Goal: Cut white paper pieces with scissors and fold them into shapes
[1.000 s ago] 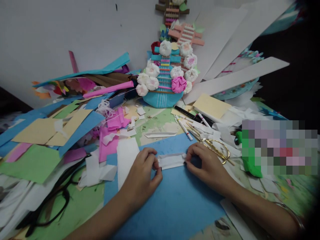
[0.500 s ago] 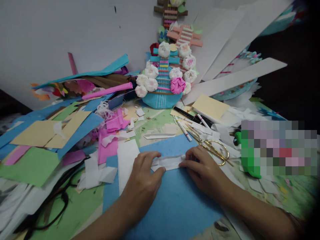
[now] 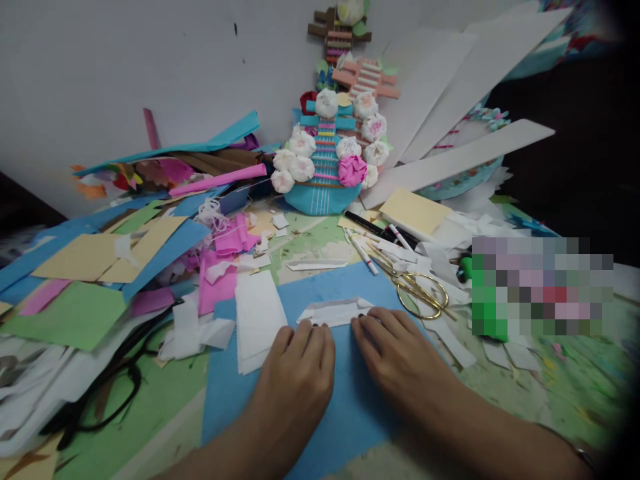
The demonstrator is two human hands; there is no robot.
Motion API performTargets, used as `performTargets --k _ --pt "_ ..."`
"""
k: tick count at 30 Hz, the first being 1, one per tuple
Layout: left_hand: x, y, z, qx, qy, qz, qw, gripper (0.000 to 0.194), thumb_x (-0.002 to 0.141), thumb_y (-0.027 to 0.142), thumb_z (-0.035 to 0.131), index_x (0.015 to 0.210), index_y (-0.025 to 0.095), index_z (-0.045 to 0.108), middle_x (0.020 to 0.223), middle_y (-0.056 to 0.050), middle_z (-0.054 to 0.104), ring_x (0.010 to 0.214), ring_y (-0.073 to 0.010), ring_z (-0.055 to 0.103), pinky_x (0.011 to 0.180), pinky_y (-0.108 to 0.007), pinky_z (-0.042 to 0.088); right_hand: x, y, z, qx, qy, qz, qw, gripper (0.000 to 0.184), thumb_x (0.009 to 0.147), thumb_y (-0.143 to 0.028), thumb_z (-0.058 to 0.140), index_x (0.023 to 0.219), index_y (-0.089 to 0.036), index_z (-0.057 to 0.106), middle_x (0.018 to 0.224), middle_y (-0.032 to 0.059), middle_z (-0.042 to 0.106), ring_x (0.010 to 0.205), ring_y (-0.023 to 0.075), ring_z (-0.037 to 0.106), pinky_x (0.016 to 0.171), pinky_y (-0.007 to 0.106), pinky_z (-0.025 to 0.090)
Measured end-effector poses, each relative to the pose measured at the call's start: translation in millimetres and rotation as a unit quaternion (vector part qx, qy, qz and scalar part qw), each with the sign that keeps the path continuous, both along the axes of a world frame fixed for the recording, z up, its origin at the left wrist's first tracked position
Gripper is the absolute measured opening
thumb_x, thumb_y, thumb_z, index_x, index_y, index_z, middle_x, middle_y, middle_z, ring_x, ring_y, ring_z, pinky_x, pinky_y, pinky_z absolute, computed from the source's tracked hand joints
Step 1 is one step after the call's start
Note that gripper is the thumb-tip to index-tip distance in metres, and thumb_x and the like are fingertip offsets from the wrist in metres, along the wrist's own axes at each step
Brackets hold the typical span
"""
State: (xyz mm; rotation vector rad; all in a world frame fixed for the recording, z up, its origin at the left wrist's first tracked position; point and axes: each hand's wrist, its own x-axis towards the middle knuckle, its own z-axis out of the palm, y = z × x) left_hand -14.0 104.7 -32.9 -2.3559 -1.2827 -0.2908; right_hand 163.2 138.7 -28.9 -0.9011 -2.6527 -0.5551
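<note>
A folded strip of white paper (image 3: 334,312) lies on a blue sheet (image 3: 345,373), its far edge turned up and its ends pointed. My left hand (image 3: 303,363) has its fingers side by side, closed with the tips on the strip's near edge; the thumb is hidden. At the strip's right end my right hand (image 3: 393,343) is closed too, its fingertips bent onto the near corner. A stack of white paper pieces (image 3: 260,320) lies left of the strip. Gold-handled scissors (image 3: 423,295) rest beyond my right hand.
A blue paper guitar (image 3: 320,193) with paper flowers leans at the back wall. Black-framed glasses (image 3: 133,380) lie at left, near coloured paper sheets (image 3: 75,313). Markers (image 3: 367,257) and white scraps lie at right, with a pixelated patch beside a green object (image 3: 487,300).
My hands have drawn nearer to me, from the strip's two ends to its near edge. The fingers of my left hand have come together. The view has shifted slightly.
</note>
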Motion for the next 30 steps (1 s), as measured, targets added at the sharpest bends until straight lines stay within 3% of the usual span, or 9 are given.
performTargets --k 3,6,14,18,26,30 --pt "0 2 -2.5 -0.019 -0.001 0.011 1.000 0.042 0.079 0.001 0.042 0.116 0.006 0.061 0.091 -0.013 0.065 0.088 -0.0279 0.055 0.071 -0.040 0.046 -2 -4 -4.6 -0.020 -0.009 -0.031 0.999 0.038 0.077 -0.011 0.061 0.115 -0.008 0.063 0.098 0.0155 0.067 0.095 0.0303 0.053 0.082 0.043 0.041" --pt "-1 4 -5.3 -0.050 -0.004 0.028 0.998 0.045 0.080 0.002 0.045 0.121 0.011 0.057 0.094 -0.012 0.063 0.089 -0.0284 0.053 0.072 -0.041 0.046 -2 -6 -6.4 -0.046 -0.013 -0.056 0.997 0.041 0.080 -0.011 0.057 0.120 -0.012 0.060 0.102 0.0145 0.066 0.097 0.0318 0.052 0.081 0.046 0.039" --pt "-6 2 1.1 -0.071 -0.011 0.021 0.997 0.045 0.078 0.003 0.051 0.122 0.013 0.058 0.092 -0.010 0.065 0.091 -0.0313 0.052 0.070 -0.043 0.046 9 2 0.7 -0.053 -0.020 -0.054 0.997 0.026 0.079 -0.006 0.058 0.102 -0.007 0.069 0.102 0.0147 0.066 0.092 0.0308 0.050 0.075 0.045 0.037" --pt "-7 4 1.8 -0.068 -0.013 0.013 0.997 0.047 0.075 -0.003 0.047 0.119 0.011 0.060 0.091 -0.010 0.066 0.088 -0.0306 0.054 0.068 -0.042 0.047 12 6 2.5 -0.052 -0.001 -0.057 0.997 0.028 0.077 -0.007 0.061 0.104 -0.006 0.068 0.099 0.0165 0.065 0.092 0.0321 0.048 0.072 0.043 0.037" --pt "-12 4 3.7 -0.057 0.008 0.004 0.998 0.042 0.073 -0.003 0.045 0.109 0.007 0.065 0.089 -0.012 0.067 0.090 -0.0305 0.057 0.071 -0.041 0.050 25 25 -0.6 -0.143 0.120 -0.060 0.981 0.028 0.076 -0.008 0.064 0.093 -0.027 0.075 0.081 0.0093 0.058 0.082 0.0243 0.047 0.070 0.036 0.037" --pt "-15 6 2.1 -0.062 0.000 -0.009 0.998 0.040 0.073 -0.002 0.047 0.108 0.004 0.065 0.091 -0.014 0.066 0.089 -0.0301 0.057 0.071 -0.041 0.051 30 31 1.2 -0.183 0.153 -0.043 0.970 0.032 0.078 -0.006 0.061 0.089 -0.031 0.076 0.075 0.0069 0.055 0.077 0.0211 0.046 0.067 0.032 0.035"
